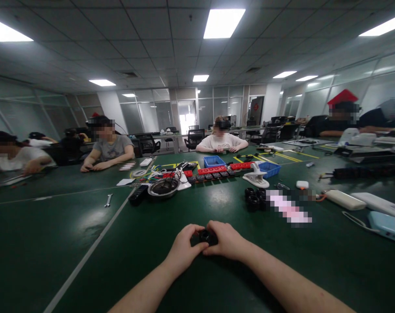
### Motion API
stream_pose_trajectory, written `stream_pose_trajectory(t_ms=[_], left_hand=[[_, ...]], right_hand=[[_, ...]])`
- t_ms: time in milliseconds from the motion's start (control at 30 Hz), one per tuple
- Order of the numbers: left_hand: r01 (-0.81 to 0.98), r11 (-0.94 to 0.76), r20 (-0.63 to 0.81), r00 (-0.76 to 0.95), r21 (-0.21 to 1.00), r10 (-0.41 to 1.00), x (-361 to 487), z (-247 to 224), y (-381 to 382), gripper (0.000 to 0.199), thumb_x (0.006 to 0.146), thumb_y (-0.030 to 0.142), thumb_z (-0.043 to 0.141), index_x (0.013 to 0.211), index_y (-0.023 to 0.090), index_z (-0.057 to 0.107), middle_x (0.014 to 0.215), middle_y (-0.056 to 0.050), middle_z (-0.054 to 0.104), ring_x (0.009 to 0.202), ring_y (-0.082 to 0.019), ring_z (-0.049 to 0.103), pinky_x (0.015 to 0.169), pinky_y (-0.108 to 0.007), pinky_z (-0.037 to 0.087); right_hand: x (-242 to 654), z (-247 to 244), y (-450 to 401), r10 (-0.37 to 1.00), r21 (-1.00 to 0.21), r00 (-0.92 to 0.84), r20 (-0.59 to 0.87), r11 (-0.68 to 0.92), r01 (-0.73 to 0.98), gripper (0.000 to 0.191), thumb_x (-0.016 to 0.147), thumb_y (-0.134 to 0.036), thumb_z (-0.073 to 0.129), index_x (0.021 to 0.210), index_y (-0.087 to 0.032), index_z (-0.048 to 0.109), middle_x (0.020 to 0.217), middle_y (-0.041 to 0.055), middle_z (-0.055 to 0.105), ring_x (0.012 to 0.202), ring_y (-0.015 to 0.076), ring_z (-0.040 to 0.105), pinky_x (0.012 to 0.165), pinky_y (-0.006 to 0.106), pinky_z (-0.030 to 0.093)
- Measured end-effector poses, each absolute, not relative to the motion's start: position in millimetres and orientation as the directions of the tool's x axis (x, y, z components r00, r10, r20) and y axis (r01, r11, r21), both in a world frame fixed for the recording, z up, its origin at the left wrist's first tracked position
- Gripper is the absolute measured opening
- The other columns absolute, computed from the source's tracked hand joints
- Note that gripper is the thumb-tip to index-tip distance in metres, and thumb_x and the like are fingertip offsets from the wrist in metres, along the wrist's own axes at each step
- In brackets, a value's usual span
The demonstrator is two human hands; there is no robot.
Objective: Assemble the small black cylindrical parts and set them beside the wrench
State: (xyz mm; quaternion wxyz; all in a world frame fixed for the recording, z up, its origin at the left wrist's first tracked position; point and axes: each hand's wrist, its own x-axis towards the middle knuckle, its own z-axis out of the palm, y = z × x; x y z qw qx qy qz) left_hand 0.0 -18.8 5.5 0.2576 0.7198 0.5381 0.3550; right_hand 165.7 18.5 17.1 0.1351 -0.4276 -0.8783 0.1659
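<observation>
Head view: green tabletop (145, 265) runs out on both sides of hands. Pale seam (96, 241) slants left of them; open-end wrench (108, 200) lies beyond it. Ahead, well apart, round metal-rimmed dish (164, 188) and cluster of black round pieces (254, 201) bound room; light-blue case (388, 225) sits far right. Black ringed part (205, 236) between hands, low over tabletop. Left hand (183, 248) and right hand (229, 241) pinch it from either side, forefingers behind, thumbs in front, tips nearly meeting.

Green table (135, 234) lies open beside the left hand (187, 247); black pieces (253, 201) obstruct front-right.
</observation>
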Motion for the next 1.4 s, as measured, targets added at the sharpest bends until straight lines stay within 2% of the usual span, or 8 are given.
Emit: stream_pose_trajectory(t_ms=[100, 333, 633, 833, 967, 1067, 1267, 1400], left_hand=[[0.567, -0.314, 0.226, 0.221, 0.762, 0.949, -3, 9, -19, 0.032, 0.067, 0.021, 0.062, 0.100, 0.022, 0.059, 0.097, -0.004, 0.060, 0.092, -0.020, 0.053, 0.081, -0.031, 0.040], [0.566, -0.306, 0.217, 0.221, 0.766, 0.951, -3, 9, -20, 0.032, 0.067, 0.022, 0.062, 0.098, 0.021, 0.059, 0.096, -0.003, 0.060, 0.090, -0.020, 0.054, 0.078, -0.031, 0.041], [0.628, -0.218, 0.244, 0.046, 0.747, 0.969, 5, 0, -17, 0.023, 0.063, 0.023, 0.065, 0.083, 0.018, 0.056, 0.085, -0.002, 0.056, 0.083, -0.020, 0.052, 0.072, -0.030, 0.040], [0.579, -0.287, 0.224, 0.179, 0.763, 0.958, -1, 4, -17, 0.031, 0.066, 0.021, 0.063, 0.096, 0.020, 0.057, 0.092, -0.004, 0.056, 0.084, -0.019, 0.052, 0.071, -0.028, 0.040], [0.564, -0.318, 0.217, 0.241, 0.762, 0.946, -2, 6, -17, 0.039, 0.068, 0.020, 0.061, 0.106, 0.021, 0.055, 0.092, -0.004, 0.056, 0.082, -0.018, 0.051, 0.069, -0.027, 0.041], [0.554, -0.326, 0.210, 0.264, 0.766, 0.941, 0, 6, -18, 0.033, 0.066, 0.021, 0.062, 0.098, 0.021, 0.058, 0.091, -0.003, 0.056, 0.082, -0.018, 0.052, 0.070, -0.027, 0.040], [0.597, -0.249, 0.225, 0.115, 0.763, 0.967, 5, 1, -17, 0.027, 0.062, 0.021, 0.065, 0.088, 0.018, 0.058, 0.086, -0.002, 0.054, 0.080, -0.018, 0.051, 0.069, -0.028, 0.039], [0.595, -0.258, 0.227, 0.127, 0.761, 0.965, 4, 1, -17, 0.028, 0.063, 0.021, 0.064, 0.090, 0.019, 0.058, 0.087, -0.002, 0.055, 0.081, -0.019, 0.051, 0.069, -0.029, 0.040]], right_hand=[[174, 17, 25, 0.722, -0.535, -0.689, 0.070, 0.610, 0.585, 0.049, 0.059, -0.035, 0.068, 0.103, -0.020, 0.054, 0.096, 0.0037, 0.057, 0.083, 0.0186, 0.053, 0.068, 0.026, 0.039], [177, 9, 34, 0.709, -0.597, -0.705, -0.012, 0.561, 0.574, 0.026, 0.064, -0.027, 0.066, 0.086, -0.017, 0.058, 0.079, -0.0009, 0.059, 0.070, 0.0132, 0.053, 0.058, 0.021, 0.037], [155, 8, 16, 0.841, -0.216, -0.530, 0.112, 0.541, 0.813, 0.036, 0.068, -0.051, 0.053, 0.078, -0.016, 0.057, 0.074, 0.0064, 0.060, 0.069, 0.0211, 0.056, 0.062, 0.030, 0.038], [171, 13, 24, 0.732, -0.444, -0.675, 0.096, 0.638, 0.629, 0.048, 0.059, -0.045, 0.066, 0.098, -0.020, 0.055, 0.093, 0.0049, 0.057, 0.083, 0.0203, 0.052, 0.068, 0.028, 0.039], [179, 10, 36, 0.658, -0.575, -0.753, 0.009, 0.620, 0.534, 0.026, 0.065, -0.027, 0.064, 0.089, -0.018, 0.059, 0.084, 0.0005, 0.058, 0.076, 0.0150, 0.053, 0.064, 0.023, 0.038], [177, 5, 40, 0.681, -0.613, -0.731, -0.042, 0.560, 0.557, 0.026, 0.062, -0.029, 0.067, 0.082, -0.016, 0.058, 0.073, -0.0023, 0.057, 0.065, 0.0121, 0.051, 0.054, 0.020, 0.035], [162, -2, 28, 0.820, -0.360, -0.569, 0.071, 0.552, 0.752, 0.037, 0.062, -0.052, 0.061, 0.076, -0.018, 0.058, 0.070, 0.0021, 0.058, 0.063, 0.0161, 0.053, 0.051, 0.023, 0.031], [160, 6, 21, 0.834, -0.320, -0.545, 0.084, 0.541, 0.778, 0.046, 0.058, -0.058, 0.061, 0.081, -0.017, 0.058, 0.075, 0.0050, 0.060, 0.067, 0.0202, 0.055, 0.055, 0.026, 0.036]])
